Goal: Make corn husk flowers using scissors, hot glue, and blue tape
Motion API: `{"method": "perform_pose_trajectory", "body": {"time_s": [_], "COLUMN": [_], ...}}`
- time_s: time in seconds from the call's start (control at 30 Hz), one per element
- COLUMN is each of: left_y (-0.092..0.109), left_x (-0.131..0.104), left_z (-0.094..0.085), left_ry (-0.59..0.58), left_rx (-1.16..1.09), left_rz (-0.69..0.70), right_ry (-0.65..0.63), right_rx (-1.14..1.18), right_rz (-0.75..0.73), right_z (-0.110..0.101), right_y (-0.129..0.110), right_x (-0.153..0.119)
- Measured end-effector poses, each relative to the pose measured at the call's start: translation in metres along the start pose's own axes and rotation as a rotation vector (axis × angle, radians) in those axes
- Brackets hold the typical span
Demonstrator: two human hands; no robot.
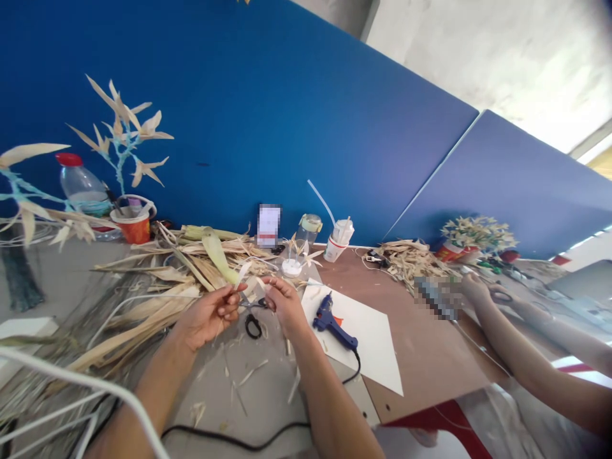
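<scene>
Over the front table, my left hand (213, 313) is closed, its thumb and fingers pinching the end of a pale husk strip (243, 274). Close by on the right, my right hand (285, 307) pinches another pale piece of husk (259, 285). A small gap separates the two hands. Beneath them lies a pair of scissors (253, 326) with black handles, its blades partly hidden. Behind my left hand, a wide greenish husk leaf (217, 256) rests on a heap of dry husks (153, 303).
A blue glue gun (335, 324) lies on white board (382, 357) at right. Behind stand a phone (268, 226), a clear bottle (308, 233) and a paper cup (336, 247). Husk flowers (127, 137) rise at left. A co-worker's arm (507, 338) reaches in. White wire (95, 386) crosses the foreground.
</scene>
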State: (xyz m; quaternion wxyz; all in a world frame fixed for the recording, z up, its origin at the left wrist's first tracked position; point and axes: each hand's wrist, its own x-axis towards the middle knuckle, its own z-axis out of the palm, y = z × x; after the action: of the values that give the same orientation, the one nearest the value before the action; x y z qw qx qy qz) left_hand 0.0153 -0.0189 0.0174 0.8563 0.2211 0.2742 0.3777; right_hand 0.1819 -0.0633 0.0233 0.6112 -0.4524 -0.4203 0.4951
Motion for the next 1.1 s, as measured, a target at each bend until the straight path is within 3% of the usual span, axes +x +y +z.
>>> {"method": "perform_pose_trajectory", "body": {"time_s": [0.07, 0.27, 0.5, 0.57, 0.67, 0.77, 0.93, 1.0, 1.1], "left_y": [0.004, 0.025, 0.043, 0.042, 0.038, 0.037, 0.042, 0.044, 0.047], "left_x": [0.0, -0.005, -0.008, -0.007, -0.005, -0.004, -0.006, -0.008, -0.011], "left_z": [-0.001, -0.007, -0.021, -0.02, -0.017, -0.016, -0.012, -0.007, 0.003], "left_ry": [-0.01, -0.015, 0.024, 0.041, 0.057, 0.061, 0.054, 0.056, 0.059], "left_rx": [-0.072, -0.324, -0.393, -0.377, -0.331, -0.289, -0.291, -0.292, -0.283], "left_rz": [0.047, 0.368, 0.63, 0.611, 0.582, 0.587, 0.603, 0.603, 0.606], "right_ry": [-0.004, 0.042, 0.044, -0.048, -0.336, -0.636, -0.965, -1.046, -1.008], "right_rx": [0.015, 0.089, 0.132, 0.123, 0.085, 0.017, 0.059, 0.115, 0.219], "right_rz": [0.018, 0.016, -0.009, 0.044, 0.191, 0.321, 0.494, 0.541, 0.537], "right_z": [-0.001, -0.003, -0.006, -0.005, 0.001, 0.015, 0.039, 0.042, 0.04], "right_y": [0.002, 0.008, 0.006, 0.003, 0.001, 0.002, 0.014, 0.018, 0.022], "right_x": [0.001, 0.005, 0.005, 0.002, -0.009, -0.021, -0.03, -0.03, -0.029]}}
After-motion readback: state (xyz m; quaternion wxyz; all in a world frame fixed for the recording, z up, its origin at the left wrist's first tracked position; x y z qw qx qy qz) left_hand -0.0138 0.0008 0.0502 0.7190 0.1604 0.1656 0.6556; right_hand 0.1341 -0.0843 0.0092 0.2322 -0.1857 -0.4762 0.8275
